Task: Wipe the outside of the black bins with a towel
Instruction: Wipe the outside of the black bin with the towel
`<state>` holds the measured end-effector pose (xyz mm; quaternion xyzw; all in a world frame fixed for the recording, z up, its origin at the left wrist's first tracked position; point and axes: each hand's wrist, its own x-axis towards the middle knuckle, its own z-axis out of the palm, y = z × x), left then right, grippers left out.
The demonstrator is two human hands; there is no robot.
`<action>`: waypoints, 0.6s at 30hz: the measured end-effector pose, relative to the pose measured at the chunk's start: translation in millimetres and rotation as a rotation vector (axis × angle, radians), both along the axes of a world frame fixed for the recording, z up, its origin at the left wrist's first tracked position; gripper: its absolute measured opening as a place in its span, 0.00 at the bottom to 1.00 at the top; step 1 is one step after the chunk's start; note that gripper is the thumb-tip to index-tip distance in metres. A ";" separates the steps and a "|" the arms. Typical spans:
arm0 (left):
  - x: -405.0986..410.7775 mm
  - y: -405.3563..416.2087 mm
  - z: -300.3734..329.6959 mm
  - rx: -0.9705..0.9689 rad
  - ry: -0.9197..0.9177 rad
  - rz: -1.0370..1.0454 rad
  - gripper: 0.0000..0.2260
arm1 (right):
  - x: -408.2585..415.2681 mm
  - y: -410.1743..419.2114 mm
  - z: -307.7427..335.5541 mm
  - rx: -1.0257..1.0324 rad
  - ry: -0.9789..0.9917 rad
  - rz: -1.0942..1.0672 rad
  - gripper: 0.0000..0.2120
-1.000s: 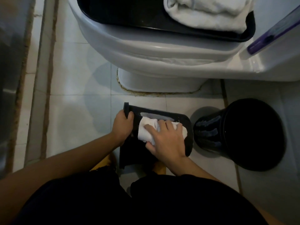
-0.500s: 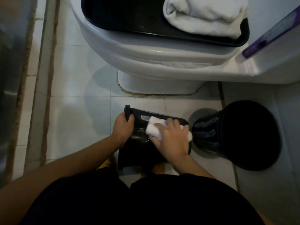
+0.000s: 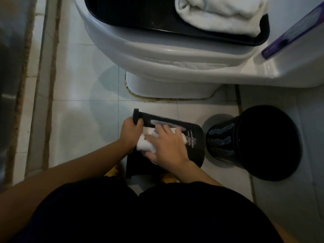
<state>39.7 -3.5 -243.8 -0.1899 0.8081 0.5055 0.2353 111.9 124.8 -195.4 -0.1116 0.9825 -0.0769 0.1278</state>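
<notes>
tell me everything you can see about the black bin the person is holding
The black bin looks like glossy plastic and lies tipped on its side over the tiled floor, rim to the left. Faint pale lettering sits near its base. The left hand grips the rim; the right hand presses a white towel against its side.

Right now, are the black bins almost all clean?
Hard to call anything finished. In hand: the left hand grips the rim of the tipped bin while the right hand presses the white towel on its side. Left: the round bin stands untouched beside it, with pale streaks on its wall. Whether it was wiped, I cannot tell.
</notes>
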 end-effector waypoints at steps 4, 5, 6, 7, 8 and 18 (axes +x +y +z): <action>-2.8 -0.3 0.5 0.027 -0.014 -0.009 0.10 | -4.8 3.0 -1.8 0.044 -0.021 -0.242 0.23; -0.8 0.0 0.8 0.035 -0.024 -0.013 0.09 | -10.5 9.2 -1.4 0.064 -0.067 -0.383 0.22; 2.2 0.1 1.1 0.040 -0.034 -0.014 0.07 | -15.8 14.3 1.0 0.085 -0.102 -0.478 0.21; 4.7 -0.5 1.7 0.039 -0.034 -0.011 0.07 | -18.2 16.8 2.7 0.110 -0.100 -0.476 0.21; 5.8 -1.0 2.1 0.034 -0.024 -0.012 0.07 | -16.6 17.3 2.3 0.123 -0.070 -0.395 0.21; 1.8 0.5 3.7 -0.008 0.016 -0.028 0.08 | -13.0 20.3 -6.0 0.030 -0.074 -0.423 0.23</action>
